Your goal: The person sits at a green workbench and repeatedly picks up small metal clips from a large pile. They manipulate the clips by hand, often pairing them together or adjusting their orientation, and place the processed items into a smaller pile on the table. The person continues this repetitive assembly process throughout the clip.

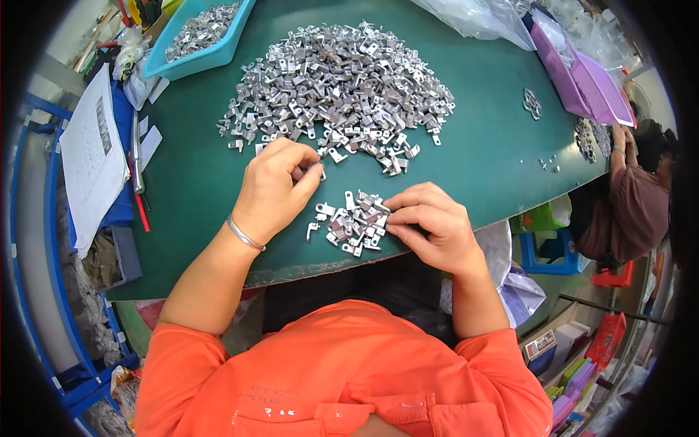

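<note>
A large heap of small silver metal brackets (338, 84), many L-shaped with a hole, spreads over the green table (495, 138). Nearer me sits a smaller pile of brackets (354, 227). My left hand (279, 182), a metal bangle at its wrist, hovers between the two with thumb and forefinger pinched; a bit of a small metal bracket (323, 175) shows at the fingertips. At the right edge of the small pile, my right hand (435, 224) has its curled fingertips on the outer pieces. Whatever is between those fingers is hidden.
A turquoise basket (211, 52) of brackets stands at the far left, papers (93, 156) and a red pen (142, 213) nearer. A purple basket (575, 73) and clear plastic bags (477, 16) lie far right. Another person (633, 193) works at the right end of the table.
</note>
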A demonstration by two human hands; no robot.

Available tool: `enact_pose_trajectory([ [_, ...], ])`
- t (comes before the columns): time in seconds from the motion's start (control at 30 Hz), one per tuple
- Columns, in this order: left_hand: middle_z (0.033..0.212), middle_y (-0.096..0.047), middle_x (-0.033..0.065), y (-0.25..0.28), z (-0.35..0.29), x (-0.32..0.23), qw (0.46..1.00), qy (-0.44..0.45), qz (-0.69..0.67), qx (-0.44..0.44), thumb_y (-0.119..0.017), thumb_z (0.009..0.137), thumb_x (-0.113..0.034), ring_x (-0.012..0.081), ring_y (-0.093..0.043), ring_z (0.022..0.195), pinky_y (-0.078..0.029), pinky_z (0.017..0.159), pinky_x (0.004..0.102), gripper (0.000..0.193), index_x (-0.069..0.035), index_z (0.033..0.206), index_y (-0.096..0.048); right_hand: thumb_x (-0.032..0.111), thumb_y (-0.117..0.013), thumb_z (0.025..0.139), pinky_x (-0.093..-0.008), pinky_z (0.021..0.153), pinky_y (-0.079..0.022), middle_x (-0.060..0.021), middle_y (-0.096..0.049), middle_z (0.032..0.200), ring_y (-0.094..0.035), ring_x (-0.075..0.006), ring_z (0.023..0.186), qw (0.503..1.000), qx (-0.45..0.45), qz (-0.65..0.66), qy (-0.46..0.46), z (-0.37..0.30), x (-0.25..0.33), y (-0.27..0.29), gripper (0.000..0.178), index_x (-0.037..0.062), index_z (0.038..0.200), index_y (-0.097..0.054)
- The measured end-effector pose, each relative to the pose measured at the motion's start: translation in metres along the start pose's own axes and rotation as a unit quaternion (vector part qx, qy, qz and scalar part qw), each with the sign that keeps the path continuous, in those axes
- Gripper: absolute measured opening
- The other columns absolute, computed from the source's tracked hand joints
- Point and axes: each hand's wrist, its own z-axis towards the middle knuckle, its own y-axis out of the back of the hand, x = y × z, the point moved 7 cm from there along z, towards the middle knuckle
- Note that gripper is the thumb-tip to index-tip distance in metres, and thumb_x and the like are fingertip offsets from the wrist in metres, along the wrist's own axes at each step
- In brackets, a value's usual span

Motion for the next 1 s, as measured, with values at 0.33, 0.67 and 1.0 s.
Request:
enact_pose_trajectory([
  [0.33, 0.082, -0.061, 0.0046, -0.001, -0.001, 0.001, 0.997, 0.055, -0.045, 0.026, -0.066, 0.078, 0.005, 0.0108, -0.061, 0.067, -0.051, 0.062, 0.0242, 0.014, 0.000, 0.091, -0.063, 0.007, -0.074, 0.073, -0.0357, 0.067, -0.048, -0.0064, -0.061, 0.082, -0.058, -0.0261, 0.075, 0.963, -0.114, -0.230, -0.080, 0.015, -0.027, -0.002, 0.016, 0.0044, 0.085, -0.065],
  [0.67, 0.094, -0.065, 0.0130, -0.025, -0.006, 0.009, 0.800, 0.196, -0.552, 0.130, -0.066, 0.082, 0.005, 0.0233, -0.069, 0.086, -0.058, 0.077, 0.0326, 0.025, 0.003, 0.105, -0.058, -0.010, -0.069, 0.072, -0.0283, 0.063, -0.052, -0.0120, -0.065, 0.089, -0.065, -0.0208, 0.073, 0.986, -0.158, -0.037, -0.038, 0.005, -0.014, 0.015, 0.020, -0.0005, 0.089, -0.067],
  [1.0, 0.094, -0.059, 0.0126, -0.026, -0.008, -0.002, 0.795, 0.107, -0.564, 0.195, -0.064, 0.076, 0.014, 0.0211, -0.064, 0.087, -0.056, 0.077, 0.0334, 0.018, 0.000, 0.087, -0.059, -0.003, -0.068, 0.075, -0.0337, 0.068, -0.051, -0.0123, -0.065, 0.086, -0.063, -0.0272, 0.075, 0.987, -0.114, -0.111, -0.033, 0.002, -0.017, 0.017, 0.011, 0.0004, 0.085, -0.066],
])
